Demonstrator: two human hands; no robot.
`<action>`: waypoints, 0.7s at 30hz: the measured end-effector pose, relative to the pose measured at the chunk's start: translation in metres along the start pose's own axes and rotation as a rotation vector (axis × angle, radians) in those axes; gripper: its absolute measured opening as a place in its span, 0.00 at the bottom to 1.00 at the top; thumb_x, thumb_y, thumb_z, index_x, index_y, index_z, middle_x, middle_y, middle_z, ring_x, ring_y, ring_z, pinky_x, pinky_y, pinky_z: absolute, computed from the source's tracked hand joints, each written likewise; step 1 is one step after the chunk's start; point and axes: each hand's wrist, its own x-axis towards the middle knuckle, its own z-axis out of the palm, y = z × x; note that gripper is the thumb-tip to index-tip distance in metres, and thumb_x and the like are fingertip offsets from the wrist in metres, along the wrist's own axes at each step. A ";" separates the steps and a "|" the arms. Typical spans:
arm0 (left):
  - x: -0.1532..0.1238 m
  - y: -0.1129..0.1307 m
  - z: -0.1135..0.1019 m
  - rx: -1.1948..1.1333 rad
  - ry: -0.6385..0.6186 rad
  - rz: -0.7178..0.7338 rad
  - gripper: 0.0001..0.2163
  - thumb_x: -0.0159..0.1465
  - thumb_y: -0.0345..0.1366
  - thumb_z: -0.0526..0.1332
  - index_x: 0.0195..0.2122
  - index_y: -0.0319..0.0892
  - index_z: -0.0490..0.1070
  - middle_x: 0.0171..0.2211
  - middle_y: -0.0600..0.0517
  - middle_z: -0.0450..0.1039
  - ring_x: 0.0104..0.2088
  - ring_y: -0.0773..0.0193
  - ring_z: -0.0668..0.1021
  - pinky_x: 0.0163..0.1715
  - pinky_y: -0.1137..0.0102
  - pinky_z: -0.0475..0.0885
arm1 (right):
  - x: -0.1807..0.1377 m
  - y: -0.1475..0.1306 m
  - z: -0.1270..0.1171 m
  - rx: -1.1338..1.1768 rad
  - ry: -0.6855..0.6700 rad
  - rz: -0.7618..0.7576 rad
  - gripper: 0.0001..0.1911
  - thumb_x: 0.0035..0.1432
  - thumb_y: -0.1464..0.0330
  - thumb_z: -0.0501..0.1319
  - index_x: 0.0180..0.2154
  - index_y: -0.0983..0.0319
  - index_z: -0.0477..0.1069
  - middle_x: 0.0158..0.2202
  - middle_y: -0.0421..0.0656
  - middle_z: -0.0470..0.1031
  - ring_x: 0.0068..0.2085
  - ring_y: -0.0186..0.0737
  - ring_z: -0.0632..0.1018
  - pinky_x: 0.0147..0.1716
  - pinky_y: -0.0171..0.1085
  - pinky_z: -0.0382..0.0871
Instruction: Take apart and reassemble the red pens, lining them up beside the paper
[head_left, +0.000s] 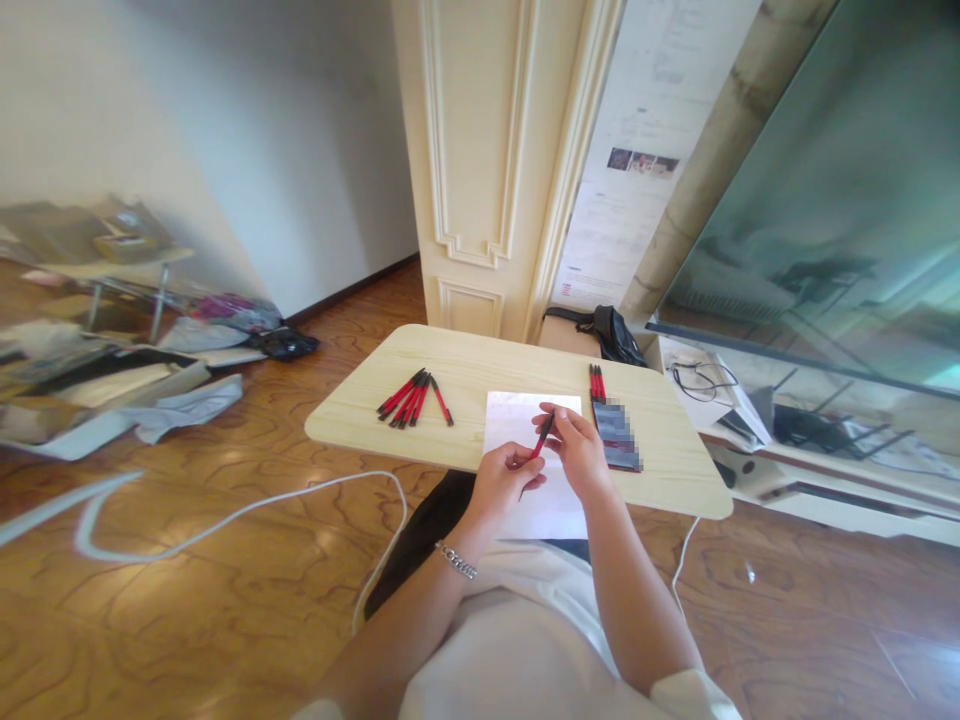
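Observation:
A red pen with a black end (541,441) is held between my two hands, above a white sheet of paper (517,515). My left hand (504,478) grips its red barrel. The fingers of my right hand (576,450) pinch the black end. To the left on the table lies a fanned pile of several red-and-black pens (406,400). Beyond my right hand, a few more red pens (597,382) lie side by side, just past a dark flat phone-like object (616,435), partly pixelated.
The small pale wooden table (352,410) has rounded corners. A white cable (300,492) runs over the floor at left. Boxes and bags (127,375) crowd the far left. A black bag (616,335) sits behind the table, beside a low cabinet (825,495) under a large screen.

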 end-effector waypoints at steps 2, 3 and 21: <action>0.000 0.000 0.001 -0.005 0.006 0.005 0.14 0.53 0.42 0.68 0.32 0.37 0.72 0.26 0.49 0.75 0.27 0.61 0.80 0.30 0.68 0.76 | 0.001 -0.001 -0.002 0.000 -0.013 -0.005 0.17 0.53 0.54 0.61 0.38 0.59 0.74 0.35 0.44 0.76 0.35 0.38 0.74 0.31 0.35 0.65; 0.000 0.000 0.001 -0.001 0.011 0.009 0.14 0.53 0.42 0.69 0.32 0.37 0.72 0.26 0.49 0.75 0.27 0.61 0.80 0.30 0.68 0.76 | 0.002 0.000 -0.002 -0.018 0.009 -0.012 0.16 0.52 0.54 0.63 0.35 0.60 0.73 0.33 0.44 0.76 0.33 0.37 0.74 0.30 0.35 0.65; -0.002 -0.003 0.003 -0.049 0.013 -0.061 0.15 0.51 0.42 0.70 0.32 0.36 0.72 0.25 0.50 0.74 0.26 0.61 0.80 0.31 0.66 0.76 | 0.003 0.009 -0.005 -0.004 0.004 0.045 0.16 0.53 0.54 0.62 0.33 0.60 0.73 0.33 0.44 0.77 0.34 0.38 0.74 0.30 0.35 0.64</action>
